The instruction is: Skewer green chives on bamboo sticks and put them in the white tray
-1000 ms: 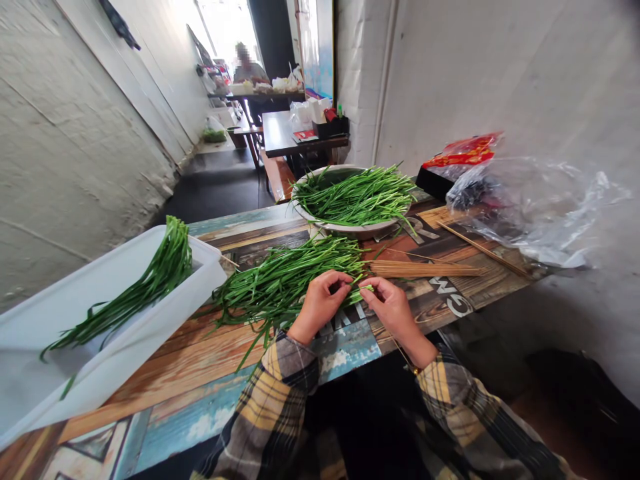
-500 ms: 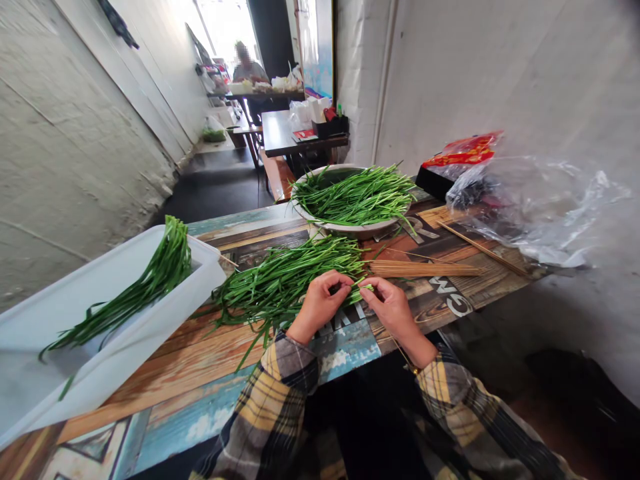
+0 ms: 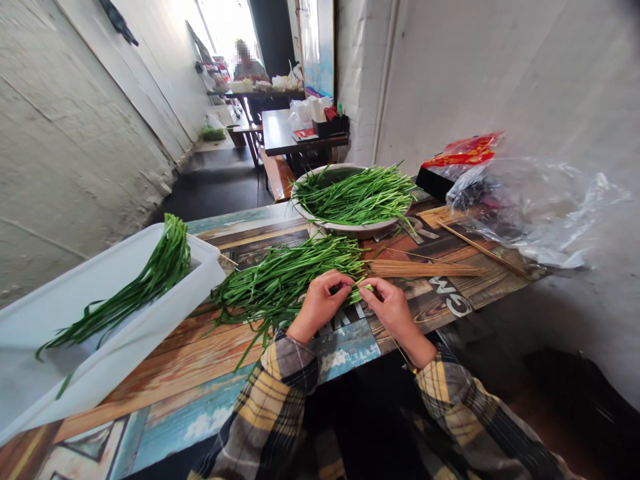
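Close together over the near table edge, both my hands pinch garlic chives by their pale stem ends. My left hand is closed, thumb against fingers, at the right end of a loose pile of garlic chives. A few centimetres to its right, my right hand is closed on the cut tips. A thin skewer sticks out below the right palm; how it meets the stems is hidden by the fingers. Just beyond the hands lies a bundle of bamboo skewers.
Behind the pile stands a round bowl heaped with chives. At left, a white plastic tub holds a chive bunch. A clear plastic bag and black box sit at right. A person is at a far table.
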Demonstrator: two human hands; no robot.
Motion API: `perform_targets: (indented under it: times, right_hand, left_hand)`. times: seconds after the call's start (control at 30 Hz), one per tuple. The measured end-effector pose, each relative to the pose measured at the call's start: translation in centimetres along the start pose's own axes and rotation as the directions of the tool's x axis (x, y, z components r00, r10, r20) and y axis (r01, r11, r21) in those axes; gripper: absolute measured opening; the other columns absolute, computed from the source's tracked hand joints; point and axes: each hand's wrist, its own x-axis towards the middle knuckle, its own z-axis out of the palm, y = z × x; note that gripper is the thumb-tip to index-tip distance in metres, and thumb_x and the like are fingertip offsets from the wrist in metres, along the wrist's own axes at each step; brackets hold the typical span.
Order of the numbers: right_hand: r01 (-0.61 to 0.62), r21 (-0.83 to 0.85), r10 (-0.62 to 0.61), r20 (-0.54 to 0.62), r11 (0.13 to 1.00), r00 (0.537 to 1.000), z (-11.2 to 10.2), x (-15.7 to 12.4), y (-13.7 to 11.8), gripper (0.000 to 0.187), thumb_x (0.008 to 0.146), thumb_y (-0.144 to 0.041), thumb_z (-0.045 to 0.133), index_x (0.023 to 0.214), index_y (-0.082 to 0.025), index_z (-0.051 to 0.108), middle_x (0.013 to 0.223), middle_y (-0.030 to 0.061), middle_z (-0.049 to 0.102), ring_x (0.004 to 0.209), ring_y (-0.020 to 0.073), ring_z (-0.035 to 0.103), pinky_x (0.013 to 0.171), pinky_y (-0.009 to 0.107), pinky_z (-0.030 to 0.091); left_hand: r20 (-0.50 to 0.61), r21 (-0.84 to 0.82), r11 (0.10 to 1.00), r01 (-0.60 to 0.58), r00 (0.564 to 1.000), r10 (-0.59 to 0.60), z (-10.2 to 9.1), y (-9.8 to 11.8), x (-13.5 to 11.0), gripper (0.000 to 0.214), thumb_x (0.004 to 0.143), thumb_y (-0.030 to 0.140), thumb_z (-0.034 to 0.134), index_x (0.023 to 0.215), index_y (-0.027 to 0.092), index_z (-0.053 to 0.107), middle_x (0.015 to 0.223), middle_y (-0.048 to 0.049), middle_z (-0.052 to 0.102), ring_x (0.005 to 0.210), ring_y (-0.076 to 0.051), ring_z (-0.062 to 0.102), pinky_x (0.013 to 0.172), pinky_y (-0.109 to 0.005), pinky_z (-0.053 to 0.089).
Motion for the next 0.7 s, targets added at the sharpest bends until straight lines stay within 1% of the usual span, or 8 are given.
perform_targets:
  times: [0.27,0.53,0.7]
  right_hand:
    - [-0.014,-0.029,0.014,0.001,0.999,1.000,-0.09,-0.05,-0.15,0.020,0.084,-0.035,0.059,0.089,-0.017,0.067,0.071,0.0001,0.061,0.056,0.0111,0.048,0.052,0.022,0.037]
    - [-0.021,-0.023,0.021,0.008,1.000,1.000,-0.09,0.00,-0.01,0.022,0.084,-0.036,0.059,0.089,-0.017,0.067,0.072,0.0007,0.062,0.057,0.0114,0.049,0.053,0.023,0.038]
    - [-0.022,-0.014,0.022,0.000,1.000,1.000,-0.07,0.00,0.05,0.020,0.084,-0.036,0.059,0.087,-0.017,0.066,0.075,0.0015,0.063,0.060,0.0120,0.051,0.056,0.023,0.040]
  left_hand:
    - [0.002,0.027,0.999,-0.045,0.999,0.045,-0.03,-0.05,-0.05,0.012,0.080,0.011,0.059,0.081,0.017,0.070,0.078,-0.0030,0.065,0.075,-0.014,0.059,0.071,-0.025,0.045]
    - [0.011,0.041,0.997,-0.059,0.998,0.059,-0.02,-0.21,-0.06,0.013,0.081,0.011,0.058,0.082,0.017,0.069,0.080,-0.0032,0.065,0.076,-0.014,0.059,0.071,-0.026,0.045]
    - [0.027,0.036,0.998,-0.055,0.998,0.054,-0.10,0.01,-0.06,0.011,0.081,0.013,0.059,0.080,0.017,0.069,0.078,-0.0030,0.065,0.074,-0.014,0.059,0.070,-0.026,0.045]
